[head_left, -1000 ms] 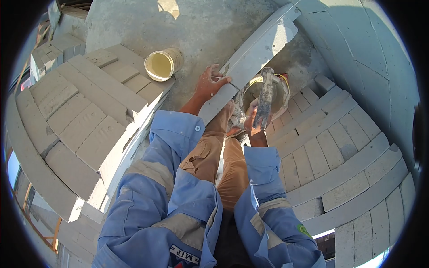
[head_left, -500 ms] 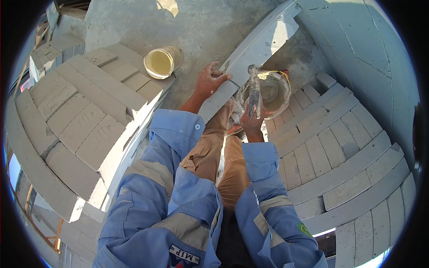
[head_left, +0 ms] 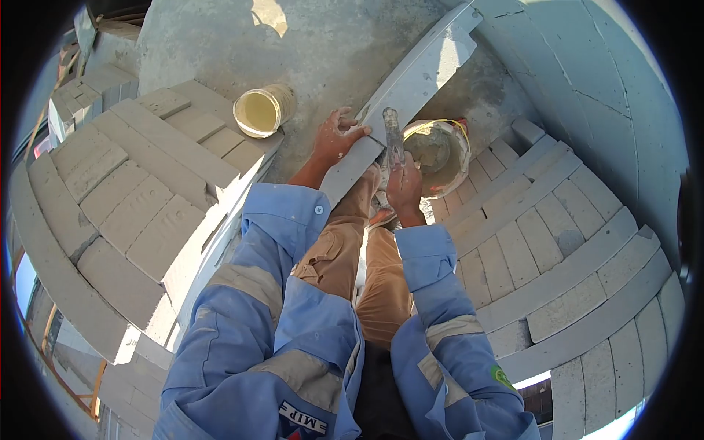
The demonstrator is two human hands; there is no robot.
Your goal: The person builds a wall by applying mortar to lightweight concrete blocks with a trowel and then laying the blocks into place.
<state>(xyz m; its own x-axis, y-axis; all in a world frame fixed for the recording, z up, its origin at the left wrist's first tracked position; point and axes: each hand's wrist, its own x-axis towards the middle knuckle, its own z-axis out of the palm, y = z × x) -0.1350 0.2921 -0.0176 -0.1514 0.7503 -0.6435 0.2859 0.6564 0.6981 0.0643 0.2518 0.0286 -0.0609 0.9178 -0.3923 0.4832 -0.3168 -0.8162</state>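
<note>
My right hand [head_left: 405, 187] is closed around a narrow, mortar-coated trowel [head_left: 392, 132] that points away from me, over the edge of a row of pale grey blocks [head_left: 411, 81]. Just right of it stands a mortar-crusted bucket [head_left: 460, 172] with grey mortar inside and a yellow handle. My left hand [head_left: 337, 138] is at the left edge of the block row, fingers apart, thumb on the block top close to a dark joint. Its fingertips on the far side are partly hidden.
A pale yellow bucket [head_left: 258, 114] stands on the concrete floor [head_left: 213, 37] beyond the row. Stacked blocks lie at left [head_left: 139, 198] and right [head_left: 535, 242]. A grey block wall [head_left: 587, 81] rises at upper right. My legs [head_left: 341, 242] are close against the row.
My right hand and the trowel have moved left, away from over the bucket to the block row. The trowel has turned. My left hand stays on the block, nearly unmoved.
</note>
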